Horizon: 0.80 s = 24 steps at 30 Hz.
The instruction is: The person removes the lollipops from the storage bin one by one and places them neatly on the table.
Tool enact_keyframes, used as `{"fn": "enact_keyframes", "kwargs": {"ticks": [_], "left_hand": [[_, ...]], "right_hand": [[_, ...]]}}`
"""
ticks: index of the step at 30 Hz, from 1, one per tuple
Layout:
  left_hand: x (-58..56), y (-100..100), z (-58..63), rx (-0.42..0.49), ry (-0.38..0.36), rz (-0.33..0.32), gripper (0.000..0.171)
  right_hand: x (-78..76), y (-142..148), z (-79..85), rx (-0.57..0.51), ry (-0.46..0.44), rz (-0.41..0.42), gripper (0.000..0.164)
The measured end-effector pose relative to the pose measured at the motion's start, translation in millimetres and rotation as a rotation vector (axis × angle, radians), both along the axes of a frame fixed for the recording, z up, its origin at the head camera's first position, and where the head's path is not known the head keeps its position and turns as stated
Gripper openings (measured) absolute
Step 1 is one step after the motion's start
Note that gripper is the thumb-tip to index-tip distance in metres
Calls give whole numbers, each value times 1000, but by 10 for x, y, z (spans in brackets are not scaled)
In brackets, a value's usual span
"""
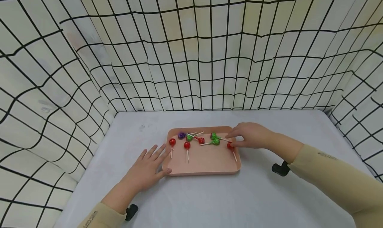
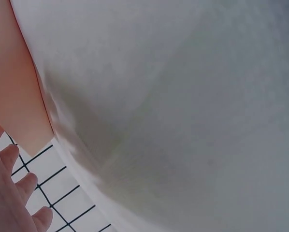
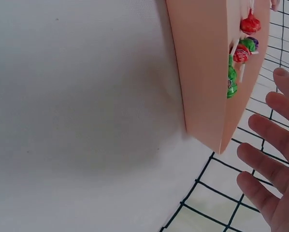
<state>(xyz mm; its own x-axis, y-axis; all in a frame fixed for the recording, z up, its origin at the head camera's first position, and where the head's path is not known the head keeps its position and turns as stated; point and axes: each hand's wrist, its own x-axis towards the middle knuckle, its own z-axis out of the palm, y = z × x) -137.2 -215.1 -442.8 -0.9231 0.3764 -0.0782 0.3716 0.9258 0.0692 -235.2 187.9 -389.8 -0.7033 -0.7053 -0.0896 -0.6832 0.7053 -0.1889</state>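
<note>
A shallow pink tray (image 1: 206,161) holds several wrapped lollipops, mostly along its far side. At its left edge my left hand (image 1: 149,166) is spread with straight fingers, the thumb by the near-left corner. My right hand (image 1: 251,134) reaches over the right edge, its fingertips close to a red lollipop (image 1: 230,145) and the stick of a green lollipop (image 1: 213,135). Loosely spread fingers of the right hand (image 3: 275,169) show in the right wrist view, nothing between them. Two red lollipops, one at far left (image 1: 172,141), lie nearest the left hand.
A purple lollipop (image 1: 181,135) and a red one (image 1: 201,140) lie among crossed sticks at the tray's back. The tray stands on a white-covered table (image 1: 203,201). Black grid netting (image 1: 209,58) over white sheeting rises behind and at both sides.
</note>
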Motion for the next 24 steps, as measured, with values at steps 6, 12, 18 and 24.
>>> {"fn": "enact_keyframes", "kwargs": {"ticks": [6,12,18,24], "left_hand": [[-2,7,7,-12,-24,4,82],[9,22,51,-23,-51,15,82],[14,29,74,-27,-72,32,82],[4,22,49,-28,-69,30,83]], "right_hand": [[-98,-83,-20,40,-19,42,33],[-190,-155,-36,107,-37,101,26],[-253,-261,-38,179,-96,108,22],[-273,-361,-49,243,-106,127,19]]}}
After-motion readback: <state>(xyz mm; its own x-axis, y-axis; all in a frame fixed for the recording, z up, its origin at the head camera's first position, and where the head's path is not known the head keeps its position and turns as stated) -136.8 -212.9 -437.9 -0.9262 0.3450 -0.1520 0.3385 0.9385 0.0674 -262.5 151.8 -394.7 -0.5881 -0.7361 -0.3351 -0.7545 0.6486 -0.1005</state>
